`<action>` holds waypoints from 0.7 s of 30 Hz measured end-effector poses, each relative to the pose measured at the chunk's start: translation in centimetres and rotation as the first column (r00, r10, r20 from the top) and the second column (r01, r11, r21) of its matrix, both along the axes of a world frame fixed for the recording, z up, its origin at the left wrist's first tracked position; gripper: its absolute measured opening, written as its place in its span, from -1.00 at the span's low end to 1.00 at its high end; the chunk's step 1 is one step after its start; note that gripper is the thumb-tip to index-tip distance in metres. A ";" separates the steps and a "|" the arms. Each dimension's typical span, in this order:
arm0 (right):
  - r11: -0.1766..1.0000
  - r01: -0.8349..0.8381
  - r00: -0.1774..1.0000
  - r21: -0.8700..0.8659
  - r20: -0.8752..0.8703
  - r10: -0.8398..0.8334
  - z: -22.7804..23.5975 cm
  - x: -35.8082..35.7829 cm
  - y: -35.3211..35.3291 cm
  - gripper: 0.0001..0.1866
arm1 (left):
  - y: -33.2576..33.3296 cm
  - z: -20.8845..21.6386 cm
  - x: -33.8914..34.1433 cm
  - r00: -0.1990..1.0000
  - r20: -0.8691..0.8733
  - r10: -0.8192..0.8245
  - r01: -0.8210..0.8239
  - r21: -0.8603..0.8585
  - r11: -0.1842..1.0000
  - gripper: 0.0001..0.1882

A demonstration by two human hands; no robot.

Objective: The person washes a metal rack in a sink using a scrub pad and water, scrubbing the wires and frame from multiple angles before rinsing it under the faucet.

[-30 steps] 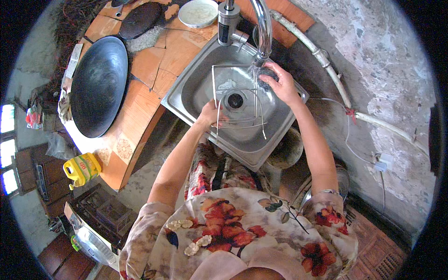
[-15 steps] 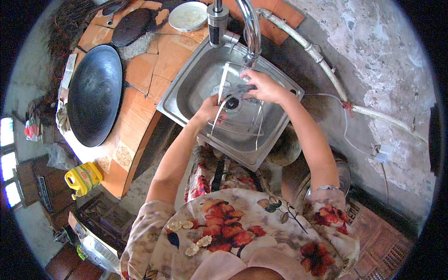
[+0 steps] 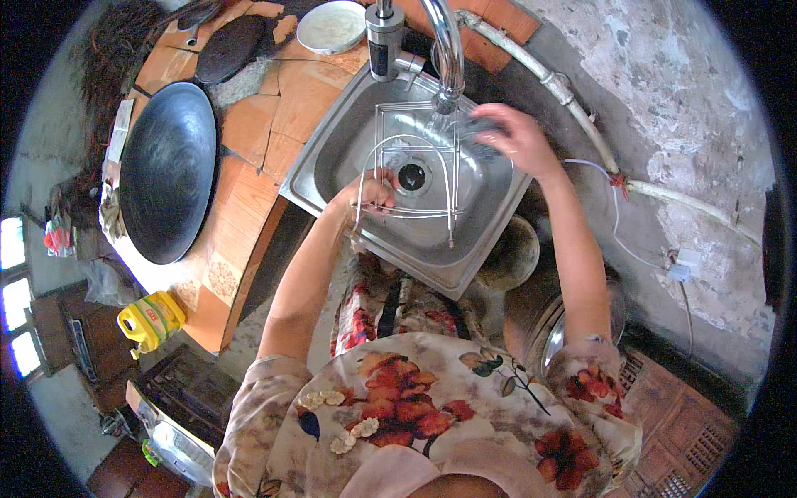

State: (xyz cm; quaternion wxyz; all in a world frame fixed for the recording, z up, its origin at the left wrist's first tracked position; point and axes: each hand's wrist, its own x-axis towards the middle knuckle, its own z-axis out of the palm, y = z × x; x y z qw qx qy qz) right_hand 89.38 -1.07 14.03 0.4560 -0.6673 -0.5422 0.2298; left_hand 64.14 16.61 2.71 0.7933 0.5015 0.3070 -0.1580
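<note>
A thin metal wire rack [image 3: 453,178] stands tilted in the stainless steel sink [image 3: 477,249], partly under the faucet [image 3: 449,54]. My left hand [image 3: 371,192] is closed round its wire on the left side. My right hand [image 3: 519,143], smeared by motion, is over the sink's right edge, beside the rack and apart from it. In its fingers is a dark grey scouring pad [image 3: 481,128], blurred too. Water runs from the faucet onto the rack's far end. Below the rack, the round drain [image 3: 412,176] shows.
On the tiled counter [image 3: 241,195] at left lie a large black wok [image 3: 168,170], a dark round lid [image 3: 232,50] and a white plate [image 3: 331,26]. A yellow jug [image 3: 151,321] is near the counter's front corner. A white pipe [image 3: 560,90] runs along the right wall.
My right hand has moved right with the scouring pad, away from the rack. The rack has been turned and shifted in my left hand, which is slightly lower left.
</note>
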 end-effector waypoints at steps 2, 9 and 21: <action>0.963 0.177 0.922 -0.201 -0.307 -0.234 -0.2 2.0 -3.2 -0.71 | -0.5 0.8 0.2 0.999 0.038 0.031 -0.029 -0.068 0.997 -0.56; 0.908 -0.223 0.432 -0.356 -0.871 -0.235 -2.9 -2.5 0.7 -0.69 | -2.2 2.5 2.2 0.954 0.214 -0.209 0.226 -0.059 0.972 -0.54; 0.887 -0.332 0.590 -0.322 -0.804 -0.071 -4.9 -1.7 0.9 -0.72 | -1.6 2.6 5.0 0.873 0.193 -0.448 0.363 0.355 0.861 -0.69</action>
